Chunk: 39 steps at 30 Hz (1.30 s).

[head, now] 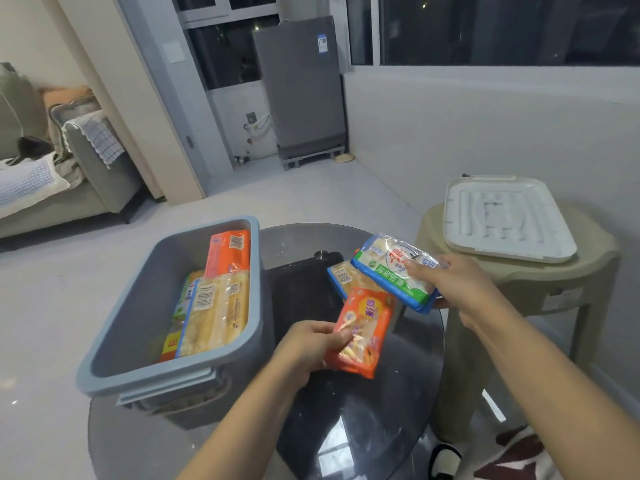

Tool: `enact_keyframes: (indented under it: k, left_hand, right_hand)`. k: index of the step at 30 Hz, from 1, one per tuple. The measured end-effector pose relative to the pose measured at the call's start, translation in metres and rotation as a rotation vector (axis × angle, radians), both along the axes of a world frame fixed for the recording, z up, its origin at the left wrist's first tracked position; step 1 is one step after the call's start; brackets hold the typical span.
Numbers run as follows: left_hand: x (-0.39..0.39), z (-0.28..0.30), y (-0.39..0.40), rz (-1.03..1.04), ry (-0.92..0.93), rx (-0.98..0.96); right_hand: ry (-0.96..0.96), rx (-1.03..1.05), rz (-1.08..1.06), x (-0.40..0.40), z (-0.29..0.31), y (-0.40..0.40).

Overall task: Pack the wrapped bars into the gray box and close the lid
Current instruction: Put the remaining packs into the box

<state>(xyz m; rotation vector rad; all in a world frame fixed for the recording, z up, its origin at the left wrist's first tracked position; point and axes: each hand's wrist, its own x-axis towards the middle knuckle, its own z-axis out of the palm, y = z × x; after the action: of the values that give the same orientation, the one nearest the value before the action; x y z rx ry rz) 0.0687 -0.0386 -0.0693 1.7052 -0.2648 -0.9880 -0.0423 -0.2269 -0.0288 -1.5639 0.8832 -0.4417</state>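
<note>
In the head view, the left hand is gripping an orange wrapped bar above the round glass table, just beside the gray box. The right hand is holding a green and blue wrapped bar by its end, and this bar is lying partly over another wrapped bar on the table. The box is standing open, with several packed bars upright inside. The white lid is resting apart on a beige stool to the right.
</note>
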Motion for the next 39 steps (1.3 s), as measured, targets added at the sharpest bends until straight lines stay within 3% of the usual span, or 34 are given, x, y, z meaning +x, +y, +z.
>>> enact_keyframes:
  k: [7, 14, 17, 20, 25, 32, 39]
  left_hand:
    - [-0.008, 0.0, 0.002, -0.136, -0.117, 0.143]
    - [0.001, -0.002, -0.019, -0.08, -0.396, 0.324]
    - [0.008, -0.004, -0.037, 0.038, -0.459, 0.271]
    - [0.016, -0.006, -0.058, 0.243, -0.421, 0.155]
    - [0.029, -0.018, -0.077, 0.385, -0.366, 0.137]
    - [0.04, -0.023, -0.089, 0.497, -0.224, 0.107]
    - [0.031, -0.016, -0.077, 0.531, -0.102, -0.075]
  right_hand:
    - [-0.024, 0.017, 0.013, -0.009, -0.002, 0.001]
    - [-0.026, 0.033, 0.01, -0.005, -0.009, 0.0]
    - [-0.035, 0.065, -0.005, 0.001, -0.016, -0.001]
    - [-0.074, 0.13, -0.041, 0.013, -0.023, -0.005]
    - [-0.087, 0.187, -0.07, 0.036, -0.038, -0.015]
    - [-0.127, 0.427, -0.062, 0.054, -0.053, -0.019]
    - [-0.139, 0.405, -0.075, 0.051, -0.053, -0.004]
